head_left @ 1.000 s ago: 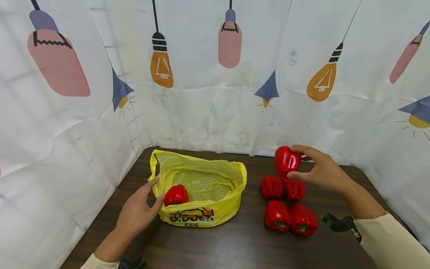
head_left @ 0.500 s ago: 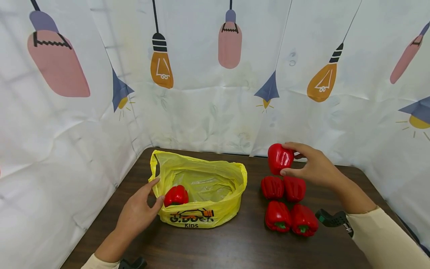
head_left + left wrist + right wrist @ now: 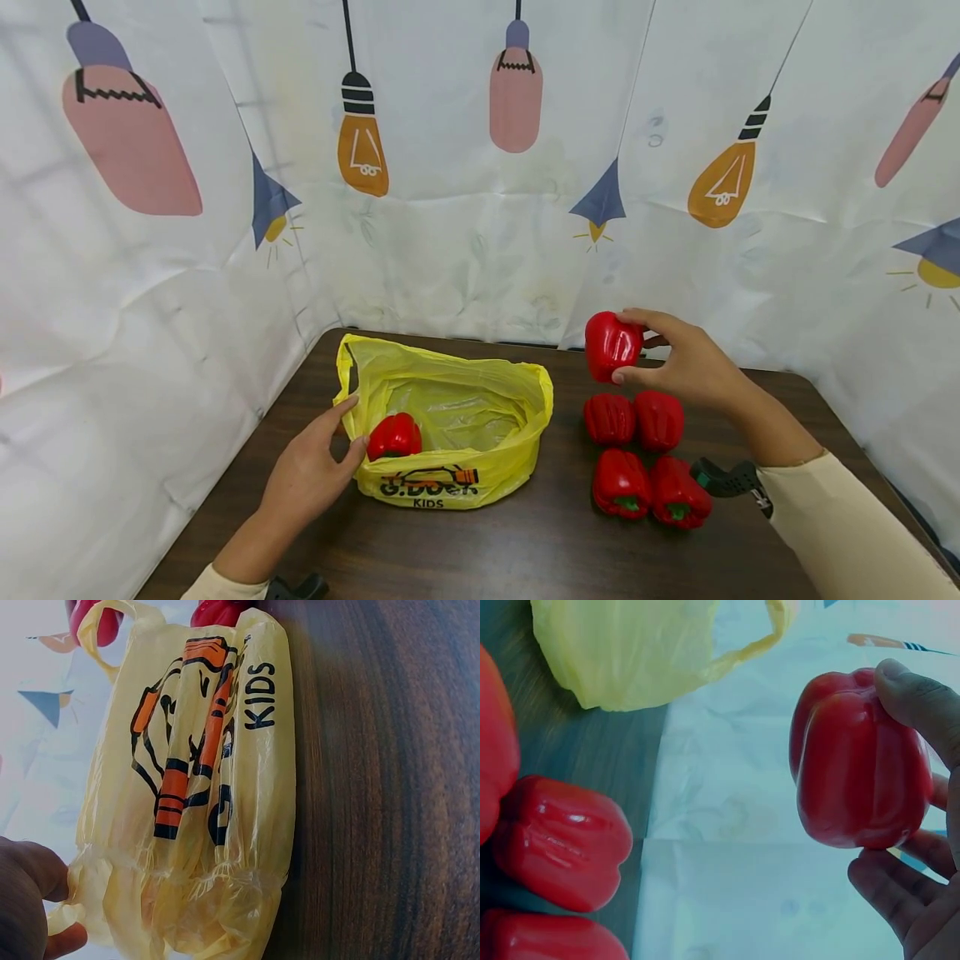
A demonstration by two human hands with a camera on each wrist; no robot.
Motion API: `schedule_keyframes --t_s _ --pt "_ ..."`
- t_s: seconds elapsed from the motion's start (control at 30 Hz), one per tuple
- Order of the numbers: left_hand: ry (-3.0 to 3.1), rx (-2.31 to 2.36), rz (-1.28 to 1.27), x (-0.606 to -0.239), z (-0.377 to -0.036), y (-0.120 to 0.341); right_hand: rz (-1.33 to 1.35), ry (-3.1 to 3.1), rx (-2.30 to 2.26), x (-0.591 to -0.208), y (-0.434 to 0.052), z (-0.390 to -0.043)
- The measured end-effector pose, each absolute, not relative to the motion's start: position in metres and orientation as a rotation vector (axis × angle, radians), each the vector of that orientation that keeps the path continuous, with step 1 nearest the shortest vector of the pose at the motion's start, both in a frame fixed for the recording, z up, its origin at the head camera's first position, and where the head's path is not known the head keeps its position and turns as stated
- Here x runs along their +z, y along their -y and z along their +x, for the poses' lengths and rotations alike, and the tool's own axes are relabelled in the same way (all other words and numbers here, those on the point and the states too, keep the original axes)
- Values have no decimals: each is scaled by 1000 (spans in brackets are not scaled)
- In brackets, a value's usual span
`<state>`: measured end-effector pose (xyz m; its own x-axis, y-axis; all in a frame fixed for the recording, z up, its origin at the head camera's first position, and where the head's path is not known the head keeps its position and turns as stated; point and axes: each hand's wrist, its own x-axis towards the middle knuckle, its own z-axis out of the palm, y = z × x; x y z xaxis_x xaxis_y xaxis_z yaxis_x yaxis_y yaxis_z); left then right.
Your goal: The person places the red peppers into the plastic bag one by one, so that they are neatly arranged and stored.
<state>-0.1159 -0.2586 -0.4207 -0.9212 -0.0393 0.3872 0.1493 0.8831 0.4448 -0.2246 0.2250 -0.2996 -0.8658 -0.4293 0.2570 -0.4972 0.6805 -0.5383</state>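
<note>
In the head view my right hand [image 3: 686, 362] grips a glossy red bell pepper [image 3: 612, 346] between thumb and fingers, raised above the far edge of the table. The right wrist view has this bell pepper [image 3: 862, 761] upright, thumb on one end and fingertips at the other. My left hand [image 3: 311, 467] holds the left end of a yellow plastic bag [image 3: 457, 487], which lies with its mouth spread. In the left wrist view, thumb and finger [image 3: 45, 870] curl at the bag's edge. One more red bell pepper [image 3: 394, 435] rests inside, near the left hand.
Several red bell peppers sit in two rows right of the bag, the nearer pair [image 3: 621, 483] showing green stems, the farther pair [image 3: 609, 418] just behind. Dark wooden table [image 3: 480, 550] surrounds them. A printed white sheet [image 3: 450, 267] hangs behind and at the left.
My right hand has carried its bell pepper leftward and slightly higher. The left hand, the bag and the other peppers stay as they were.
</note>
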Motion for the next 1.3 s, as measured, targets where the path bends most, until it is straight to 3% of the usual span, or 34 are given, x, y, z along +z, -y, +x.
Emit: schedule_keyframes --t_s 1.3 --pt "2673 -687 -77 -418 -116 258 948 2685 975 -285 -177 -240"
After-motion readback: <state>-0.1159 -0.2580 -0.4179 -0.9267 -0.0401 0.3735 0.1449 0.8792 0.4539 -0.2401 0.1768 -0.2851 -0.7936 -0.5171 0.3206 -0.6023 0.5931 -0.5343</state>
